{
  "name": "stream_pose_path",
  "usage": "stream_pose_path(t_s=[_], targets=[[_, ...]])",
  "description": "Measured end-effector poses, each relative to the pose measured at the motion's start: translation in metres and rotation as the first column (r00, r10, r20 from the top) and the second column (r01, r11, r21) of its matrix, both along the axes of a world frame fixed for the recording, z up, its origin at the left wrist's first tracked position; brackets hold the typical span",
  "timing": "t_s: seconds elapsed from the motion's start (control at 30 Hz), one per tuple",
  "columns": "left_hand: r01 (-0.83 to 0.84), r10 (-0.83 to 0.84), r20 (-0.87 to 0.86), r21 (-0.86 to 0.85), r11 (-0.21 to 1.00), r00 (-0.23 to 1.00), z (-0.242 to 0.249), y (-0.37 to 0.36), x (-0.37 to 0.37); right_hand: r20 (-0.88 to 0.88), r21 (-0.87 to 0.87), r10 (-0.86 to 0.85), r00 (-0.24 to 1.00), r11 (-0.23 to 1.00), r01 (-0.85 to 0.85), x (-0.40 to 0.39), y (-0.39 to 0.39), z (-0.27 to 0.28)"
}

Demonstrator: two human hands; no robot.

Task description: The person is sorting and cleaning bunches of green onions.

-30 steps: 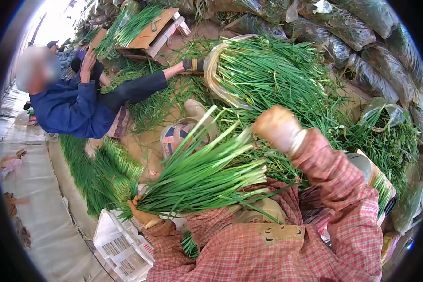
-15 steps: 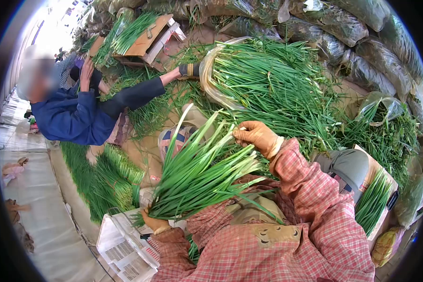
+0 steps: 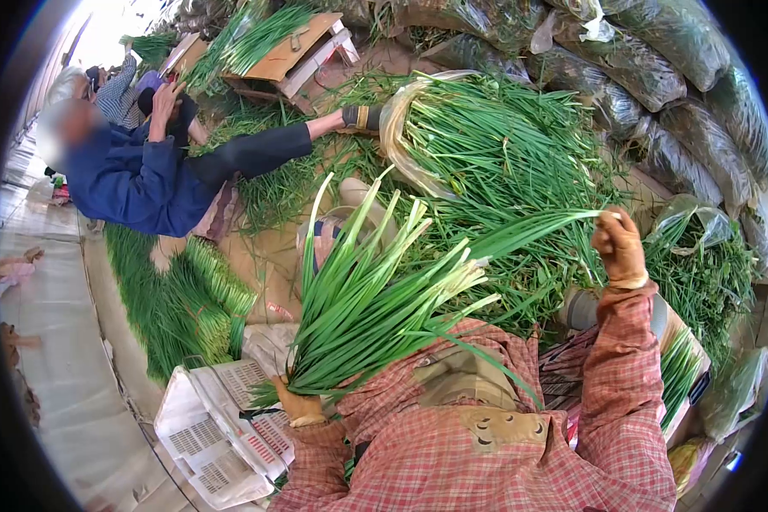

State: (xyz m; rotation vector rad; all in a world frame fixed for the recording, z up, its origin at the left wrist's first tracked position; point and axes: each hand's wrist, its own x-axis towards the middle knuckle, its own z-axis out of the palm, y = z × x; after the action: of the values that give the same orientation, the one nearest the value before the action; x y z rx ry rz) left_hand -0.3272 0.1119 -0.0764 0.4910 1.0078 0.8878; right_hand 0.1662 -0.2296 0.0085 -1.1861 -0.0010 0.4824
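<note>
My left hand [image 3: 299, 404], in a tan glove, is closed around the leafy ends of a fanned bunch of garlic chives [image 3: 371, 311]. The bunch's pale stem ends point up and to the right. Out to the right, my right hand [image 3: 620, 246], also gloved, pinches the white ends of a few chives [image 3: 542, 232]. Their green leaves trail back leftward to the bunch. Beyond my hands lies a large heap of loose chives [image 3: 503, 141] on an open plastic bag [image 3: 398, 128].
A co-worker in a blue jacket [image 3: 141, 183] sits at left, one leg stretched toward the heap. Tied chive bundles [image 3: 188, 303] lie below them. A white plastic crate [image 3: 218, 431] stands by my left arm. Full plastic bags [image 3: 631, 64] are stacked behind. A wooden stand [image 3: 303, 51] holds more chives.
My right hand has moved right and away from the bunch, drawing a few chives out with it. My left hand still grips the bunch. The co-worker's raised hand has shifted slightly.
</note>
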Motion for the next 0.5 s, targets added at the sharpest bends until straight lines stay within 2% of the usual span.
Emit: stream_pose_path(t_s=[0.03, 0.07, 0.13, 0.17, 0.2, 0.23, 0.33, 0.37, 0.4, 0.43, 0.47, 0.5], targets=[[-0.026, 0.026, -0.019, 0.002, 1.0, 0.999, -0.001, 0.0, -0.001, 0.042, 0.006, -0.023, 0.999, 1.0, 0.023, 0.008, -0.018, -0.005], [-0.052, 0.052, -0.038, 0.005, 0.999, 0.998, -0.001, 0.001, -0.002, 0.014, 0.114, -0.12, 0.993, 0.986, 0.118, 0.017, -0.034, -0.006], [-0.092, 0.091, 0.011, 0.045, 0.995, 0.996, 0.004, 0.006, -0.002, -0.171, 0.467, -0.205, 0.964, 0.844, 0.262, 0.031, -0.054, -0.002], [-0.105, 0.102, 0.043, 0.069, 0.992, 0.994, 0.009, 0.013, 0.001, -0.148, 0.552, -0.24, 0.959, 0.785, 0.282, 0.036, -0.057, 0.0], [-0.117, 0.11, 0.081, 0.092, 0.989, 0.991, 0.012, 0.021, 0.005, -0.166, 0.605, -0.212, 0.963, 0.749, 0.269, 0.039, -0.051, 0.007], [-0.052, 0.003, 0.262, 0.18, 0.982, 0.965, 0.016, 0.028, 0.004, -0.181, 0.654, -0.181, 0.967, 0.712, 0.256, 0.037, -0.036, 0.018], [-0.068, -0.004, 0.247, 0.285, 0.956, 0.969, 0.053, 0.047, 0.038, -0.18, 0.802, -0.025, 0.983, 0.575, 0.161, 0.027, 0.029, 0.049], [-0.078, 0.017, 0.228, 0.26, 0.963, 0.973, 0.055, 0.063, 0.04, -0.193, 0.832, 0.134, 0.972, 0.548, 0.09, 0.011, 0.08, 0.071], [-0.067, -0.022, 0.377, 0.223, 0.972, 0.926, 0.084, 0.053, 0.057, -0.191, 0.787, 0.134, 0.973, 0.613, 0.07, -0.004, 0.108, 0.081], [-0.081, -0.013, 0.322, 0.278, 0.957, 0.946, 0.095, 0.05, 0.071, -0.214, 0.704, 0.202, 0.956, 0.711, 0.007, -0.023, 0.133, 0.088], [-0.092, 0.004, 0.262, 0.326, 0.941, 0.965, 0.103, 0.05, 0.08, 0.019, 0.567, 0.254, 0.967, 0.794, -0.219, -0.048, 0.155, 0.086], [-0.038, -0.075, 0.314, 0.339, 0.94, 0.947, 0.104, 0.053, 0.081, -0.033, 0.371, 0.325, 0.945, 0.882, -0.29, -0.07, 0.173, 0.082]])
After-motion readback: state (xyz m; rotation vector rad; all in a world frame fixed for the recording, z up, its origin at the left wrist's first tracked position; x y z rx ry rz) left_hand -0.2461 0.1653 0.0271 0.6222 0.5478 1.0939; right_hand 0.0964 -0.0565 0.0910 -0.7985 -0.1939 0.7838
